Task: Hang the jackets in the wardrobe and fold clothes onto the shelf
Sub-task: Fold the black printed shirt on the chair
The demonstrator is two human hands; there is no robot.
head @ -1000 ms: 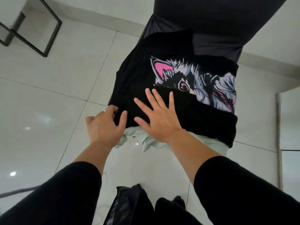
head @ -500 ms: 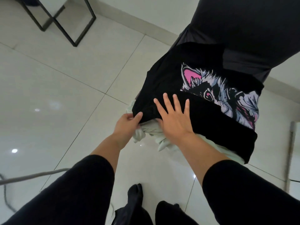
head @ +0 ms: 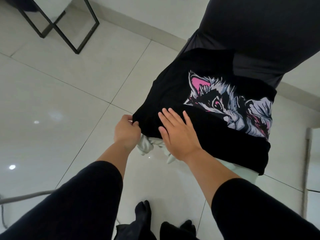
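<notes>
Black cat-print T-shirt [head: 216, 108], half folded on a pale garment [head: 147, 146], long axis running rightward from both hands. Left hand [head: 127, 131] pinching its near-left corner; right hand [head: 176, 130] flat, fingers spread, pressing the fold just beside.

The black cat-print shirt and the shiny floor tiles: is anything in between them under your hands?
Yes. In the head view a pale garment pokes out beneath the black shirt, between it and the floor.

Black cat-print tee [head: 216, 132], folded w/ graphic up, lies atop pale garment [head: 149, 146] on floor.
</notes>
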